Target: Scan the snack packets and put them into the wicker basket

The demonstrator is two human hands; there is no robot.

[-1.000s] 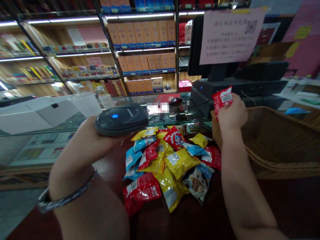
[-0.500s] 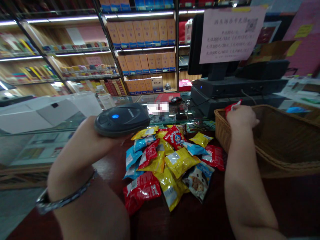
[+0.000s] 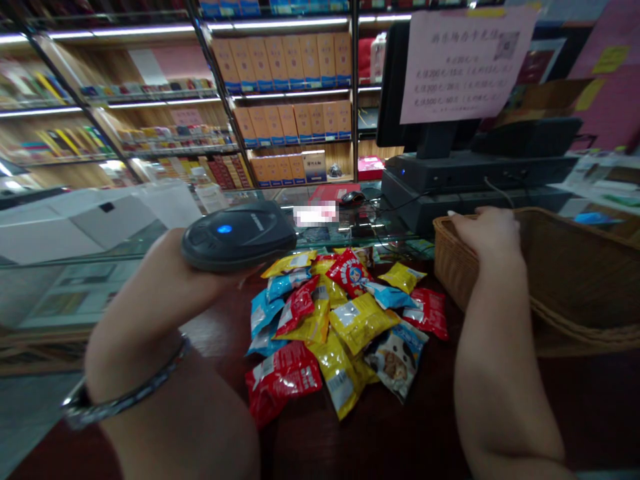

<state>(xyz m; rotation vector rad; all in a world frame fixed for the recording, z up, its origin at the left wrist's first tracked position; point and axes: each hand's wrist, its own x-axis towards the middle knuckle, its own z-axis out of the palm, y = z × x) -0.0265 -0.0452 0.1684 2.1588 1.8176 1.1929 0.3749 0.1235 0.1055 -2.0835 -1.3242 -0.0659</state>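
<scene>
Across the dark wooden table (image 3: pixel 560 413), I am holding the left hand (image 3: pixel 200 263) palm-up beneath a black barcode scanner (image 3: pixel 237 237), a rounded, matte plastic body showing a glowing blue light. Its fingers (image 3: pixel 245 275) are closing around the scanner's near underside, with a metal bracelet (image 3: pixel 127 397) circling the wrist behind them. To the right, I am resting the right hand (image 3: pixel 487 233) over the left rim of a woven wicker basket (image 3: pixel 575 267), palm down. Its fingers (image 3: pixel 480 218) are lying loosely extended and lightly curved, with no packet showing in them, though their undersides are hidden. Between the hands, a loose pile of snack packets (image 3: pixel 330 327) is sitting on the table, its crinkled foil pillows in yellow, red and blue, some carrying white barcode labels. The pile is lying just short of the basket and well below the raised scanner. Beyond them, a glass display counter (image 3: pixel 345 223) is carrying a black point-of-sale terminal (image 3: pixel 425 180), with a pink paper notice (image 3: pixel 465 67) taped above it and shelves of boxed goods (image 3: pixel 285 87) rising at the far side.
</scene>
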